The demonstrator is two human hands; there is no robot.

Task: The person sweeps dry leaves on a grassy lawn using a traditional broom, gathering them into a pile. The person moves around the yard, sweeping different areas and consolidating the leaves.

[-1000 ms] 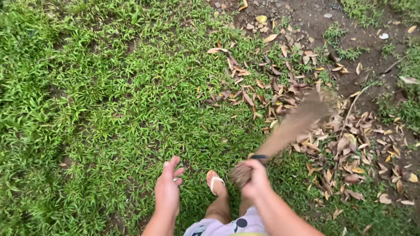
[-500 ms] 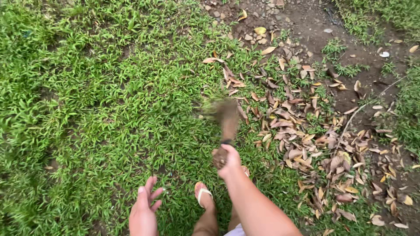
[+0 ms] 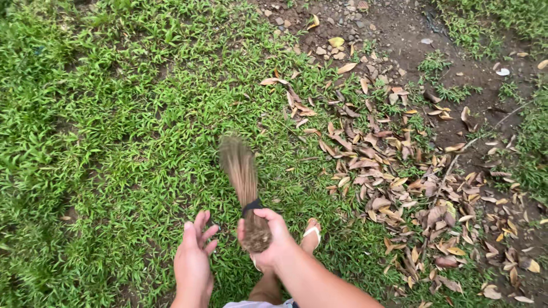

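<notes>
The right hand [image 3: 268, 239] has its fingers clamped round the bound butt end of a stick broom [image 3: 244, 185], just below the dark band that ties the bundle. Beside the broom's grip, on its left, the left hand [image 3: 194, 259] hangs free, fingers apart and slightly curled, touching nothing. Just behind the broom's butt a foot in a sandal [image 3: 311, 234] with a pale strap stands on the grass [image 3: 114, 142]. From the grip the broom slants up and a little left, its bristle tip (blurred) over green blades. To the right of the broom lies a broad scatter of dry brown leaves [image 3: 399, 188], well apart from the bristles. Farther off beyond the broom's tip, toward the upper right, the grass gives way to bare soil [image 3: 399, 28] with small stones [image 3: 337, 43] and a thin twig [image 3: 456, 159].
</notes>
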